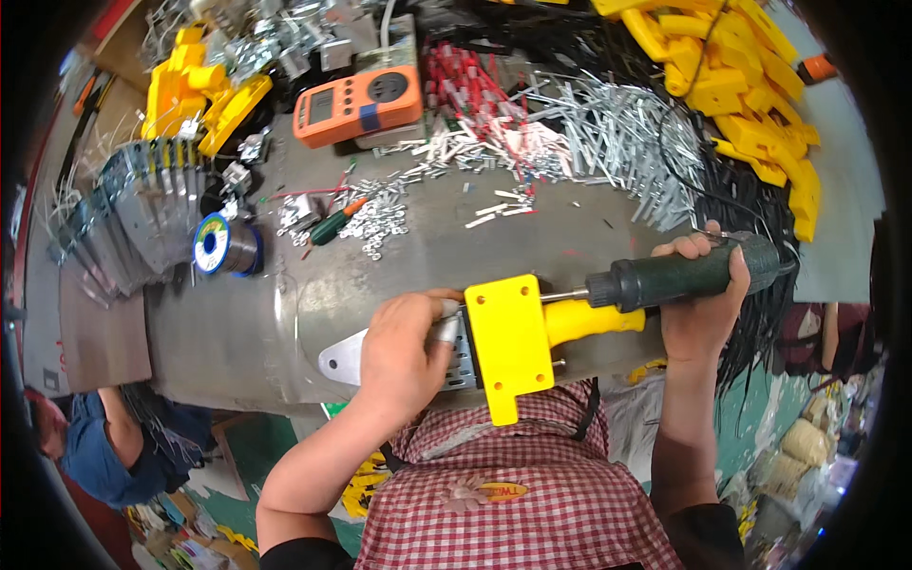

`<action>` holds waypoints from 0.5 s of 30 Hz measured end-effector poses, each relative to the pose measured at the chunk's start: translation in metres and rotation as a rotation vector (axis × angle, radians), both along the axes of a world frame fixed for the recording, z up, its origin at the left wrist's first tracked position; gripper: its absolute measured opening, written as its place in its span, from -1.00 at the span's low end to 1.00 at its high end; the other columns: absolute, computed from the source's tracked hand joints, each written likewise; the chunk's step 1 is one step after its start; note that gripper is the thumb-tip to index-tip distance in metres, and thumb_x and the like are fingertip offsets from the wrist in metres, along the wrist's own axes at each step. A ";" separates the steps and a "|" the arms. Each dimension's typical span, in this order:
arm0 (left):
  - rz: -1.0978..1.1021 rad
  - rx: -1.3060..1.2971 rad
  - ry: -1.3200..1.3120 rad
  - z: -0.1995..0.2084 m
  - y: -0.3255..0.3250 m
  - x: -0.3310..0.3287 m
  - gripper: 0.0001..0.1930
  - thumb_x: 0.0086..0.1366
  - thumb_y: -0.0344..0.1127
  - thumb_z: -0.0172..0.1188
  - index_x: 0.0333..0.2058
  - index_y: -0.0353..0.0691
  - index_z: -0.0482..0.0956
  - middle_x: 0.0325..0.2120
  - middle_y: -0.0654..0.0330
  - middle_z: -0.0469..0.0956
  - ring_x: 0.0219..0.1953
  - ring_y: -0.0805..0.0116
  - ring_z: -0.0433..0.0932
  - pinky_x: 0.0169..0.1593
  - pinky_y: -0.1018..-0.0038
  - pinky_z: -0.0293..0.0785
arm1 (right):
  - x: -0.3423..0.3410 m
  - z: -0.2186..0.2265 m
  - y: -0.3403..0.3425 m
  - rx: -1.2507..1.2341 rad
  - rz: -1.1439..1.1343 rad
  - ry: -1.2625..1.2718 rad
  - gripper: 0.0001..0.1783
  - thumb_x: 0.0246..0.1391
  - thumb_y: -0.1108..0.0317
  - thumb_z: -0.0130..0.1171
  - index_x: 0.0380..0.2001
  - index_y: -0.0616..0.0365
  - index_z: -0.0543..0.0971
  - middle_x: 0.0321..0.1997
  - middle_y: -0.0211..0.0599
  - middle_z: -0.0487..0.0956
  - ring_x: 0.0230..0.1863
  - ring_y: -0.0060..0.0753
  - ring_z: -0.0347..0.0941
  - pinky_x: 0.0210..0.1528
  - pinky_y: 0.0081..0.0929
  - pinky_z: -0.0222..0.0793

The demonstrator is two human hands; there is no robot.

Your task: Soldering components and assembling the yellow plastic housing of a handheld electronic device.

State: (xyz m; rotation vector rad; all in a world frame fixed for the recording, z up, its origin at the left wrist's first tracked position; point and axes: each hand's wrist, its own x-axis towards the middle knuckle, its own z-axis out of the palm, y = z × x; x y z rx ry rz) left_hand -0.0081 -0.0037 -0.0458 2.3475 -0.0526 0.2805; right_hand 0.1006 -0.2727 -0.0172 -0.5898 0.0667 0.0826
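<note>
My left hand (pixel 404 347) is closed around the perforated metal cover (pixel 462 359) of a yellow plastic tool body with a handle (pixel 513 332). A pale pointed metal plate (pixel 340 361) with a hole sticks out to the left of that hand. In my right hand (pixel 703 309) is a dark green electric screwdriver (pixel 655 278), held level. Its bit points left and meets the upper right side of the yellow body. Lower on that same side, a screw (pixel 559 363) juts out. The yellow handle extends right, below the screwdriver.
An orange multimeter (pixel 357 104) lies at the back. Beyond my hands are small nuts (pixel 378 217), a green-handled screwdriver (pixel 337 221), a solder spool (pixel 228 245) and metal pins (pixel 627 128). Yellow housings (pixel 750 95) pile up back right. Another person (pixel 128 442) is at lower left.
</note>
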 end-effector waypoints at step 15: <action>0.026 -0.014 0.105 -0.002 0.000 0.001 -0.82 0.15 -0.62 0.03 -0.24 -0.34 0.39 -0.22 0.03 0.55 -0.23 0.29 0.55 -0.15 0.48 0.42 | -0.034 -0.003 -0.032 0.074 0.035 0.023 -0.57 0.10 0.09 0.01 -0.02 0.06 0.33 -0.39 -0.39 0.37 -0.29 -0.41 0.28 0.01 -0.20 0.21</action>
